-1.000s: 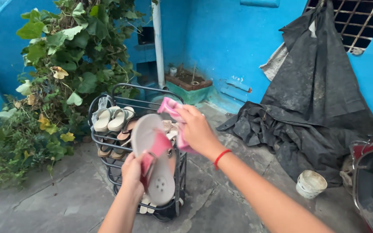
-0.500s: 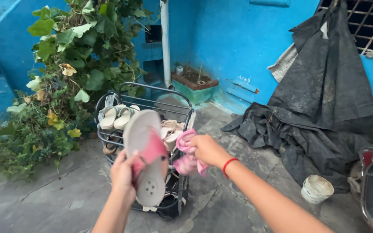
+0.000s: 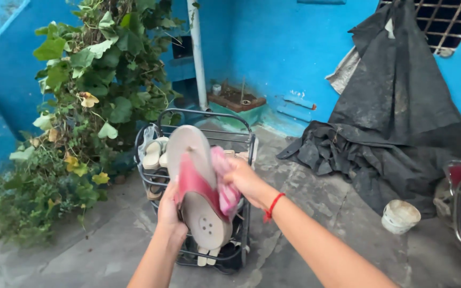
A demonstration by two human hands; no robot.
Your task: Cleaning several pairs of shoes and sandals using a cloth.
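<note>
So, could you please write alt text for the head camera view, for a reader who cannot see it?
The left hand holds up a beige sandal with a red strap while the right hand presses a pink cloth against it, above a black wire shoe rack holding other sandals. Around them are a leafy vine, blue walls and a dark tarp.

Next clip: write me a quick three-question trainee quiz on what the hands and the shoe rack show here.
1. True or false: the left hand holds the sandal by its red strap side.
2. What does the right hand press to the sandal? A) pink cloth B) brush C) sponge
3. Where does the white bucket stand relative to the black wire shoe rack?

Key: 1 true. 2 A. 3 To its right, on the ground beside the dark tarp.
</note>
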